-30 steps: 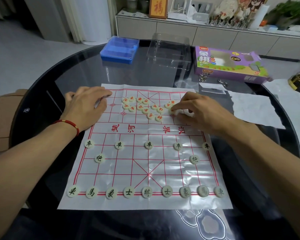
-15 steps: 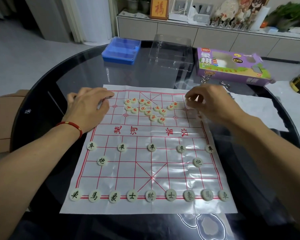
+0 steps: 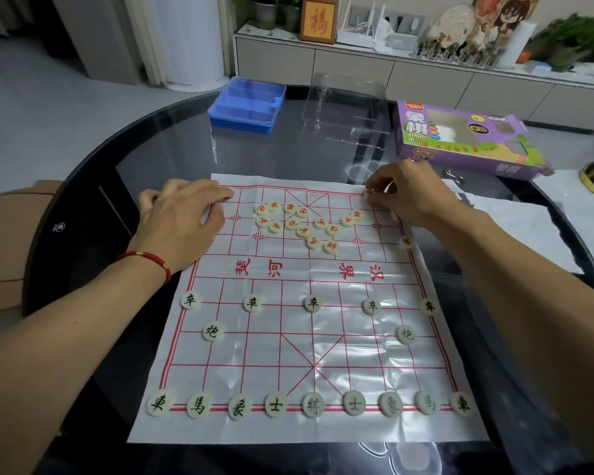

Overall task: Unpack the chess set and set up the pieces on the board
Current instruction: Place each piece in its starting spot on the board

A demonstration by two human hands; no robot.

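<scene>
A white xiangqi mat point(image 3: 309, 337) with red lines lies on the round dark glass table point(image 3: 83, 200). Black-lettered pieces point(image 3: 312, 406) stand in their places along the near rows. Several red-lettered pieces point(image 3: 302, 222) lie bunched on the far half, and one red piece point(image 3: 406, 241) sits alone on the right edge line. My left hand point(image 3: 182, 221) rests flat, fingers spread, on the mat's far left corner. My right hand point(image 3: 412, 193) is at the far right of the mat, fingertips pinched on a pale piece point(image 3: 369, 196) whose face is hidden.
Beyond the mat stand a blue plastic tray point(image 3: 246, 102), a clear plastic lid point(image 3: 347, 104) and the purple chess box point(image 3: 460, 138). White paper point(image 3: 515, 221) lies to the right. A brown stool point(image 3: 4, 245) is at the table's left edge.
My right hand has left the bunch of red pieces and moved to the far right of the mat with a piece pinched. A single red piece now shows on the right edge. The left hand stayed put.
</scene>
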